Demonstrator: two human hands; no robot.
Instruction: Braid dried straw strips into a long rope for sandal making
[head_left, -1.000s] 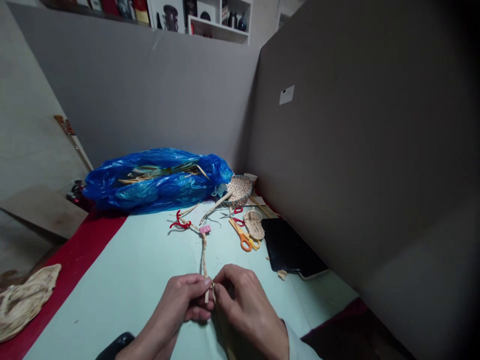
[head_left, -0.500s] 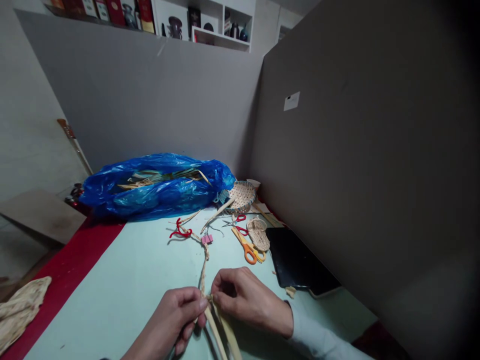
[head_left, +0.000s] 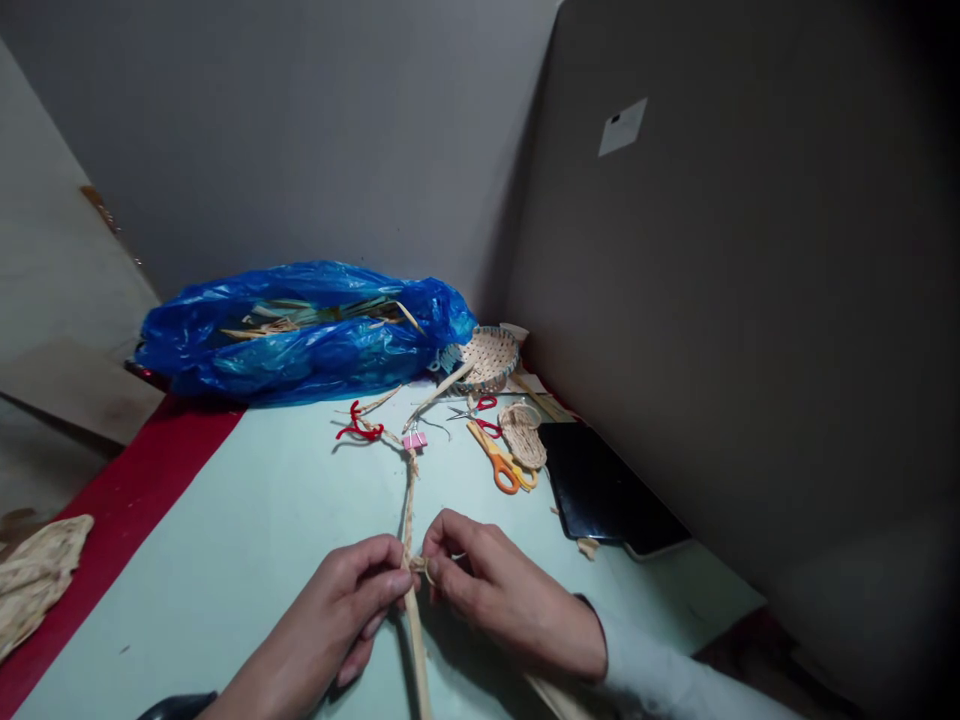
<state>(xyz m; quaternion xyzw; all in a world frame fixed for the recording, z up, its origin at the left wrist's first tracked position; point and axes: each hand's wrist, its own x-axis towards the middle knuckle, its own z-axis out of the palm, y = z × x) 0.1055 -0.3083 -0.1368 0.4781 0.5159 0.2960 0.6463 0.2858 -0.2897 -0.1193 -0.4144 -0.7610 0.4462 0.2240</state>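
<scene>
A thin braid of straw strips (head_left: 409, 500) runs up the pale green table (head_left: 247, 540) to a pink binder clip (head_left: 414, 440) and a red cord (head_left: 358, 428). My left hand (head_left: 330, 620) pinches the near end of the braid from the left, fingers closed. Facing it from the right, my right hand (head_left: 487, 590) pinches the same spot, its fingertips closed on the strips. Loose strip ends (head_left: 418, 660) trail towards me below both hands.
A blue plastic bag (head_left: 300, 335) with straw lies at the back. Orange scissors (head_left: 499, 462), red scissors (head_left: 480, 412), a small woven piece (head_left: 523, 438), a woven basket (head_left: 486, 355) and a black tablet (head_left: 607, 495) sit by the grey partition (head_left: 712, 300). A beige cloth (head_left: 34, 575) lies far left.
The view has tilted down and the shelf has left the frame. Both hands stay pinched on the braid; the loose strips now hang straighter between them.
</scene>
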